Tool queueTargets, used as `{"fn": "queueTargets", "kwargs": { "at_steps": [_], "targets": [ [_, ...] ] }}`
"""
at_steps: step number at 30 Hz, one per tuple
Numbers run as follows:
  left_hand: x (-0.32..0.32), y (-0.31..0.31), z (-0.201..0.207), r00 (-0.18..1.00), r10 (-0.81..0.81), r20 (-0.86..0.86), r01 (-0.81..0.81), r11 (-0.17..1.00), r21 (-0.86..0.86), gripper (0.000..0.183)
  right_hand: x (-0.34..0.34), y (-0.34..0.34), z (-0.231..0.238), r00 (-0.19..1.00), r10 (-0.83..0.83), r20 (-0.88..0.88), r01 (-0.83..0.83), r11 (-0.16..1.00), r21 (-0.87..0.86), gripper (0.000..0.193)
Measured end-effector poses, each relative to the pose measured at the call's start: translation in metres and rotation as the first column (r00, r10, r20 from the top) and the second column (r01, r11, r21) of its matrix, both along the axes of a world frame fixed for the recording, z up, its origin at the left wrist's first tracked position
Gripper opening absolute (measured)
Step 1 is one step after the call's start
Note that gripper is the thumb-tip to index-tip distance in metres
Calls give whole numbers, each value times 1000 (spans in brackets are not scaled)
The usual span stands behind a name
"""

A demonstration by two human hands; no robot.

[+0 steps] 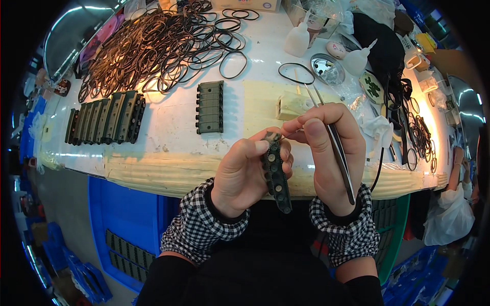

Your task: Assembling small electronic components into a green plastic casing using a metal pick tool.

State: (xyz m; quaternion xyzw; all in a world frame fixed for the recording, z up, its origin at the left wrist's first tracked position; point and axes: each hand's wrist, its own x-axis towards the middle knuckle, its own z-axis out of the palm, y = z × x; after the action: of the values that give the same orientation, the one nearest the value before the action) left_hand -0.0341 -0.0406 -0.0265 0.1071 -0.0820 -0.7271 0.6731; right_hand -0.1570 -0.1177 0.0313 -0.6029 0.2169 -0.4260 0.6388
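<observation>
My left hand (pixel 232 171) is closed around a narrow dark green toy part (pixel 277 178) with round studs or small wheels along its side. The part stands tilted, its upper end between thumb and fingers. My right hand (pixel 329 145) holds a pair of metal tweezers (pixel 337 148), tips pointing up and away from the part. The right thumb and index finger come together at the part's upper end; anything tiny between them is too small to make out. A similar segmented green part (pixel 210 107) lies on the table beyond my left hand.
Several green parts (pixel 104 120) stand in a row at left, below a big heap of dark rubber bands (pixel 153 46). A yellowish block (pixel 291 106), white squeeze bottles (pixel 297 40) and a round clear dish (pixel 327 70) are beyond my right hand. Below the padded table edge (pixel 153 171) sits a blue bin (pixel 109 204).
</observation>
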Motion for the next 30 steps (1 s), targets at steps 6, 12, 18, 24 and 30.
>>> {"fn": "queueTargets", "kwargs": {
  "at_steps": [6, 12, 18, 24, 30],
  "targets": [
    [-3, 0, 9, 996, 12, 92, -19, 997, 76, 31, -11, -31, -5, 939, -337, -66, 281, 865, -415, 11],
    [-1, -1, -2, 999, -4, -39, 4, 1000, -8, 24, -10, -58, -13, 810, -585, -21, 332, 489, -806, 7],
    [-1, -2, -1, 999, -9, -51, 9, 1000, -6, 24, -11, -55, -14, 804, -594, -40, 267, 420, -867, 7],
    [-1, 0, -2, 999, -8, -53, 6, 999, -34, 30, -12, -18, 3, 986, -150, -77, 116, 934, -339, 8],
    [-4, -1, 9, 991, 8, 132, -16, 998, 59, 43, -5, -10, -1, 998, 50, -40, -51, 999, -16, 13]
  ]
}}
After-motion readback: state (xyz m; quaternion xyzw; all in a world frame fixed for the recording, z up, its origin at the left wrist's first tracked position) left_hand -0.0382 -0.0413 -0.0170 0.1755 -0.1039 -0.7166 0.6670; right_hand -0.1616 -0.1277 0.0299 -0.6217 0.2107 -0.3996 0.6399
